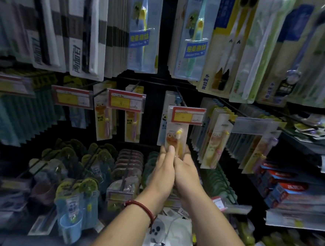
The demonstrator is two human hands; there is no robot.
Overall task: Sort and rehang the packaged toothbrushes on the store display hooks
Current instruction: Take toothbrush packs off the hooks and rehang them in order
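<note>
Both hands meet at the bottom of a yellow packaged toothbrush (177, 138): the left hand (164, 169), with a red bracelet (140, 207) at its wrist, and the right hand (188, 168) grip its lower edge, just below a red-and-yellow price tag (188, 115).

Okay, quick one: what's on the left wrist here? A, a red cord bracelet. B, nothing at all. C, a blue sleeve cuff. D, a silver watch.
A: a red cord bracelet circles the wrist of the left hand, which helps hold the toothbrush pack.
</note>
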